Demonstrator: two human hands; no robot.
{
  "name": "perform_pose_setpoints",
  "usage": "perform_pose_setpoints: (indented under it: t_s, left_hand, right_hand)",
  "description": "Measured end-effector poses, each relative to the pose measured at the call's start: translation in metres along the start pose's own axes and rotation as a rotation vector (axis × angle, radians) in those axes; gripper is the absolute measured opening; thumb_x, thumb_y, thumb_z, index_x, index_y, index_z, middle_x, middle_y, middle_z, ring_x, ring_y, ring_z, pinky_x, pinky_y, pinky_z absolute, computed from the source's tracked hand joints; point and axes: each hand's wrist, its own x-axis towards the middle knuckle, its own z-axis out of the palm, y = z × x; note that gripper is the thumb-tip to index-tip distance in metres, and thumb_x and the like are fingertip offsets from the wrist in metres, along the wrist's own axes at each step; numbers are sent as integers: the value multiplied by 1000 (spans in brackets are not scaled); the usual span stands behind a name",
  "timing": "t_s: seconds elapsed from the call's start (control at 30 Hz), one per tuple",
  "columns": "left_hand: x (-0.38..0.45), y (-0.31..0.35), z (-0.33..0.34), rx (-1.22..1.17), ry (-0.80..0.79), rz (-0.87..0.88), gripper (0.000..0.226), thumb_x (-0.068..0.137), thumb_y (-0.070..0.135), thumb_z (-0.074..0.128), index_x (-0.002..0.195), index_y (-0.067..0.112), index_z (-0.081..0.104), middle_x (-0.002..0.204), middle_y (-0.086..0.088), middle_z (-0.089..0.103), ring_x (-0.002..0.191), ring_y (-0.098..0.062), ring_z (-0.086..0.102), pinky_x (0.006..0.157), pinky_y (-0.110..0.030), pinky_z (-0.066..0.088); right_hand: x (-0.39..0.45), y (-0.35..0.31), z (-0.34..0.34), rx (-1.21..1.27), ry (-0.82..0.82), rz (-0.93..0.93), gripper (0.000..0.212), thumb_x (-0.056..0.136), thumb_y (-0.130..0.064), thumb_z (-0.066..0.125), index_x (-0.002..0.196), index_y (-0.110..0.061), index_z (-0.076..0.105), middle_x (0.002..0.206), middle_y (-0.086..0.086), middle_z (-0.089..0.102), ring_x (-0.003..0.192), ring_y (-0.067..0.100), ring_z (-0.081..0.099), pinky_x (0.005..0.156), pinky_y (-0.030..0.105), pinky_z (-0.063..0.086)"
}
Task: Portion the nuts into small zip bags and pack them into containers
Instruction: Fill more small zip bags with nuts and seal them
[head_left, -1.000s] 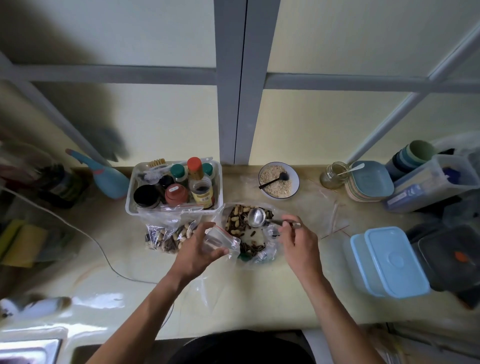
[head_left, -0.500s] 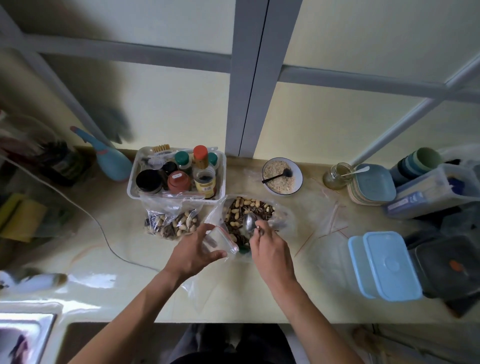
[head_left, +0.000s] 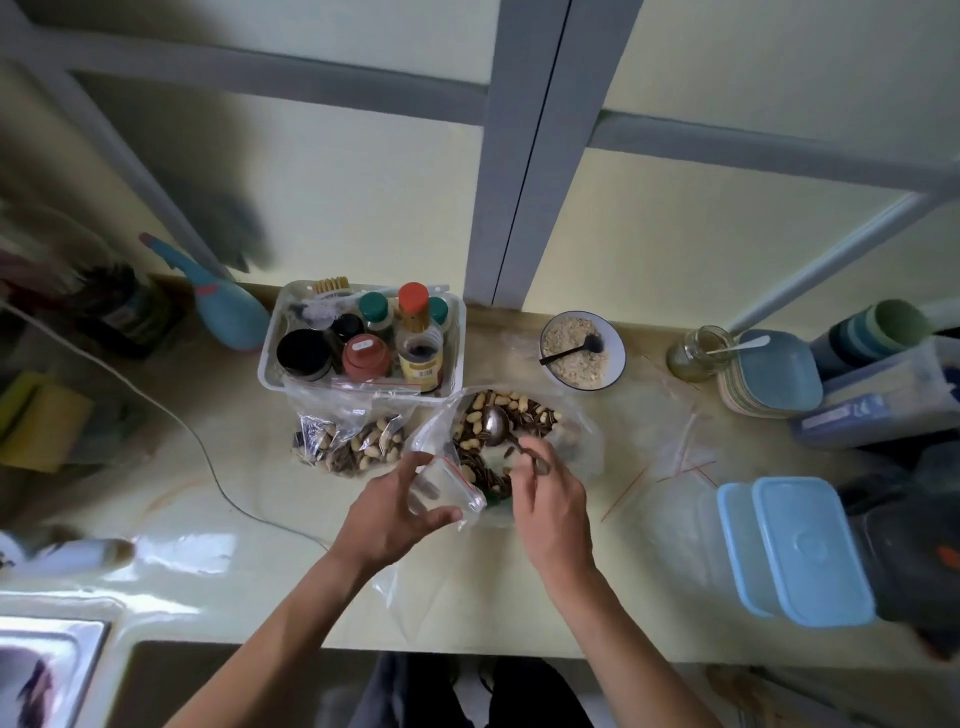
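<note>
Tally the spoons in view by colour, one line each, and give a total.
Metal spoon, held by the right hand over the nuts: 1
Black spoon in the bowl of crumbs: 1
White spoon in the glass jar: 1
Total: 3

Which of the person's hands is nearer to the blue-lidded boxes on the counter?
The right. The right hand holds the spoon over the nuts, on the side toward the blue-lidded boxes. The left hand grips the small zip bag, farther away.
</note>
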Motion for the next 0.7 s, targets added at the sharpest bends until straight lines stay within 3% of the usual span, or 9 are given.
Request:
perform_pose_setpoints:
  t_s: [0.13, 0.33, 0.53, 0.7]
  left_hand:
    - [-2, 3, 6, 13, -1, -20, 95, 61, 90, 60, 134, 31, 43, 99, 20, 69, 74, 4, 66, 75, -34, 58]
    - [-9, 13, 16, 42, 27, -67, 96, 63, 88, 60, 136, 29, 43, 101, 21, 67, 76, 1, 66, 76, -33, 57]
    - [-19, 20, 32, 58, 99, -141, 87, 69, 77, 69, 137, 30, 42, 106, 17, 69, 78, -1, 66, 78, -33, 57]
    - [-19, 27, 40, 47, 161, -173, 79, 72, 67, 76, 134, 29, 44, 102, 15, 70, 76, -3, 67, 77, -35, 57]
  right_hand:
    - [-8, 5, 2, 3, -51, -122, 35, 105, -22, 42, 129, -10, 66, 109, 7, 69, 96, 16, 66, 85, 17, 48]
    - [-17, 9, -6, 41, -124, -161, 39, 104, -25, 41, 130, -10, 66, 110, 7, 72, 96, 19, 71, 84, 20, 52]
    - [-3, 25, -18, 97, -148, -192, 30, 101, -16, 50, 126, -10, 66, 111, 9, 74, 95, 20, 72, 91, -5, 34]
    - [7, 38, -32, 100, -59, -225, 35, 102, -22, 43, 121, -6, 67, 103, 11, 71, 86, 21, 68, 76, 16, 46]
